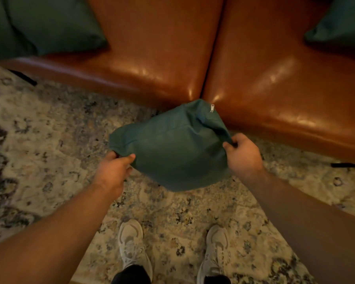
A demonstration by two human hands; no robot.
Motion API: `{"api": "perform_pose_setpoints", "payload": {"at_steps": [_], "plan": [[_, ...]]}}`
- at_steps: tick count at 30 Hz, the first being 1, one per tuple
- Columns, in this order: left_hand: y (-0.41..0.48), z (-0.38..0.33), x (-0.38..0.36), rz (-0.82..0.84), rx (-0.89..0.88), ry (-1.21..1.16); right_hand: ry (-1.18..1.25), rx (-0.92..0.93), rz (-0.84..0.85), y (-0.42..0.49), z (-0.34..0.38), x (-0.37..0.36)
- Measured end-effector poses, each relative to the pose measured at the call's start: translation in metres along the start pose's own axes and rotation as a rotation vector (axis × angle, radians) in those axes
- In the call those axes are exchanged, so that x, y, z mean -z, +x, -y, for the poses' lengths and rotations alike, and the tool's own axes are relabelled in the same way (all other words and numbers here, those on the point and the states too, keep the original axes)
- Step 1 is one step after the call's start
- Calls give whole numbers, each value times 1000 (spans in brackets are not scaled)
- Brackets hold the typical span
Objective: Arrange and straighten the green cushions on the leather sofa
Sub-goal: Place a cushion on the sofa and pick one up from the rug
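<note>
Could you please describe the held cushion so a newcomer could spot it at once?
Find the leather sofa and its seat seam. Before it, over the rug, hangs a green cushion. Unlike the other cushions, it is gripped by the left hand and right hand and shows a zip pull.

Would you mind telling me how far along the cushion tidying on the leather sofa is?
Looks done: the left cushions and the right cushion already rest on the sofa. In hand: the left hand and right hand each pinch the held cushion above the rug. Left: placing and straightening it.
</note>
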State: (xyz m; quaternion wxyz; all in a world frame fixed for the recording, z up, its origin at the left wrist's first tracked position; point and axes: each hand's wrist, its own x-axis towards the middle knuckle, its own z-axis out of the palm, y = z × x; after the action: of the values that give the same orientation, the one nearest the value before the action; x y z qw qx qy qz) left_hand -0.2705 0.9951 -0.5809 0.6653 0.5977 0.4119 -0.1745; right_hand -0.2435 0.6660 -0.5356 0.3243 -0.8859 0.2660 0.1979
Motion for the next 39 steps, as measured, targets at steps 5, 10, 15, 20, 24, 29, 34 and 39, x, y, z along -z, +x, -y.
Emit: {"api": "perform_pose_setpoints", "payload": {"at_steps": [5, 10, 15, 20, 24, 29, 34, 39], "plan": [[-63, -87, 9, 35, -177, 45, 56, -14, -73, -60, 44, 66], [-140, -202, 16, 226, -381, 179, 152, -50, -138, -118, 111, 149], [-215, -324, 1, 457, -547, 388, 280, -30, -246, -161, 176, 228], [-253, -417, -38, 386, -725, 510, 361, 15, -306, -160, 220, 294], [-252, -465, -81, 370, -782, 548, 400, 38, -319, -133, 237, 338], [-231, -511, -140, 339, -813, 586, 433, 50, -277, -78, 252, 385], [-193, -541, -202, 270, -819, 585, 437, 44, -261, -13, 266, 416], [-139, -555, -247, 193, -767, 568, 448, -26, -258, 59, 277, 429]]}}
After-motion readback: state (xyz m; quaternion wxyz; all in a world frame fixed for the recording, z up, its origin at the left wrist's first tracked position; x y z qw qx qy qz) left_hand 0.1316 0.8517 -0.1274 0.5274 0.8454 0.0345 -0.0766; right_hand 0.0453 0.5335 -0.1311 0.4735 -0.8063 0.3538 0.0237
